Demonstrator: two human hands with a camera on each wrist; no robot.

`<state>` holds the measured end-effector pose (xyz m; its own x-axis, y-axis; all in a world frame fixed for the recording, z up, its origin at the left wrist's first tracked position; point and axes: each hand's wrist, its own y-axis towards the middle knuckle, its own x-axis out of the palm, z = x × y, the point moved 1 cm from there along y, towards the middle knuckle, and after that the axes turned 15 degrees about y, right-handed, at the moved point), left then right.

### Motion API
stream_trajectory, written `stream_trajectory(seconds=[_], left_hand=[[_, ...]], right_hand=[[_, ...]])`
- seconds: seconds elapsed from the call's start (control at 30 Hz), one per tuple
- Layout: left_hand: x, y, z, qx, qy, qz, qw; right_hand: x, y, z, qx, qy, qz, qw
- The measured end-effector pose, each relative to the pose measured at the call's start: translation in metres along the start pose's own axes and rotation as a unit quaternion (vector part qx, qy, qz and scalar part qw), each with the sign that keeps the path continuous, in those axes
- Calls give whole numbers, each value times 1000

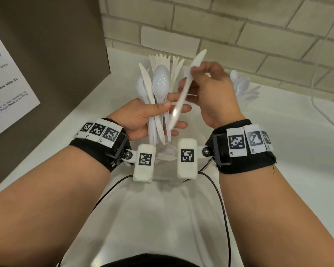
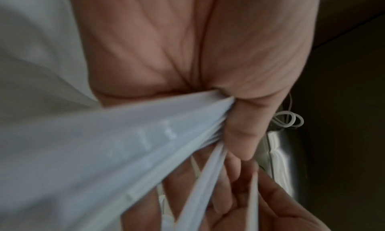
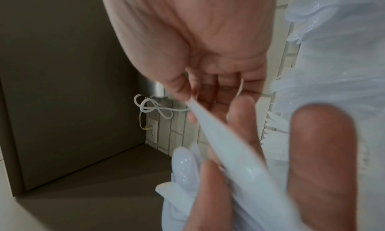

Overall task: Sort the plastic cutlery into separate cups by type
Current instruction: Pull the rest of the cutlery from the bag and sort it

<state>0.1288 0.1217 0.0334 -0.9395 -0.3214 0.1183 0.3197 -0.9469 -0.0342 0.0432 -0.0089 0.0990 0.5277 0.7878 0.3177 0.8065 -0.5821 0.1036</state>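
Over a white counter (image 1: 278, 151), the left hand (image 1: 141, 120) grips a bundle (image 1: 158, 105) of white plastic cutlery, thumb pressed across the handles and fingers curled behind them. A spoon (image 1: 161, 81) and a knife blade (image 1: 146, 79) rise above the thumb, while the handle ends hang below the palm. The right hand (image 1: 210, 93) pinches a single knife (image 1: 183, 91) near its middle between thumb and fingertips; its blade points up and away past the knuckles, and its handle end slants down across the left fingers, touching or just in front of them. In the left wrist view the handles (image 2: 145, 135) fan out from under the thumb. Just beyond the bundle, forks (image 1: 168, 60) stand tines up. More spoons (image 1: 241, 85) stand just past the right hand's knuckles; their holders are hidden. Below the two hands a clear cup (image 1: 166, 157) shows between the wrist cameras. A brick wall (image 1: 239, 35) lies behind, a grey panel (image 1: 46, 54) to the left.
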Motion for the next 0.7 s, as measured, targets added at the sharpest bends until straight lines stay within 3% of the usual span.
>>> stream_trajectory(seconds=[0.1, 0.2, 0.27, 0.5, 0.7], left_hand=[[-1, 2, 0, -12, 12, 60, 998], [-1, 5, -2, -15, 41, 84, 996], [0, 7, -2, -15, 56, 70, 996], [3, 10, -4, -6, 98, 57, 994], [-2, 9, -12, -3, -17, -6, 1000]], right_hand=[[0, 1, -5, -33, 14, 44, 998], [4, -2, -2, -56, -116, -5, 992], [6, -4, 2, -68, -190, -42, 979], [19, -2, 9, -88, -230, -52, 968], [20, 5, 6, -98, -188, 7, 977]])
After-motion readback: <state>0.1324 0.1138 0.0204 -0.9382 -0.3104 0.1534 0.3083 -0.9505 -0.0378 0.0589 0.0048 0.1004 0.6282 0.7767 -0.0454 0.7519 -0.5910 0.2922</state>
